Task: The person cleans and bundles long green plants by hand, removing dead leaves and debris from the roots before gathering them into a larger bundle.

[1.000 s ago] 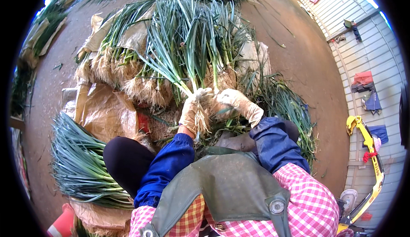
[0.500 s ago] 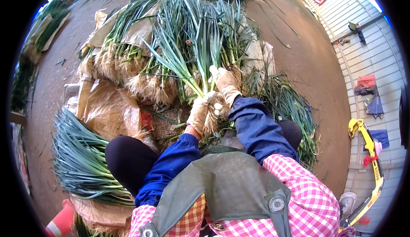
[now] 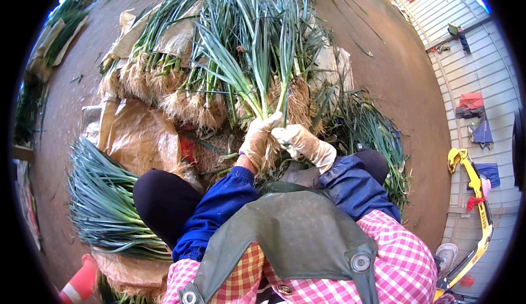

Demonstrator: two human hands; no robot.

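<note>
My left hand point(image 3: 258, 139), in a pale work glove, is wrapped round the lower stems of a bunch of green garlic point(image 3: 241, 87) with long flat blue-green leaves. The leaves fan upward and away from me. Pale stringy roots point(image 3: 268, 159) hang below that hand. My right hand point(image 3: 304, 143), gloved too, lies beside it with closed fingers at the bottom end of a stalk point(image 3: 283, 97) on the bunch's right; the fingertips partly hide that end. Just beyond, more green garlic with bushy tan roots point(image 3: 195, 108) lies in a heap.
A translucent tan plastic sheet point(image 3: 143, 139) lies left of centre. Near my left knee is a stacked pile of green garlic point(image 3: 104, 197), above an orange cone point(image 3: 81, 282). Loose leaves point(image 3: 378, 137) are heaped at right. A yellow toy-like excavator arm point(image 3: 482, 216) stands by the corrugated wall point(image 3: 471, 79).
My right hand has come down and toward me, from the stems to the bunch's root end. The right-hand stalk now stands apart from the others. My left hand keeps its hold.
</note>
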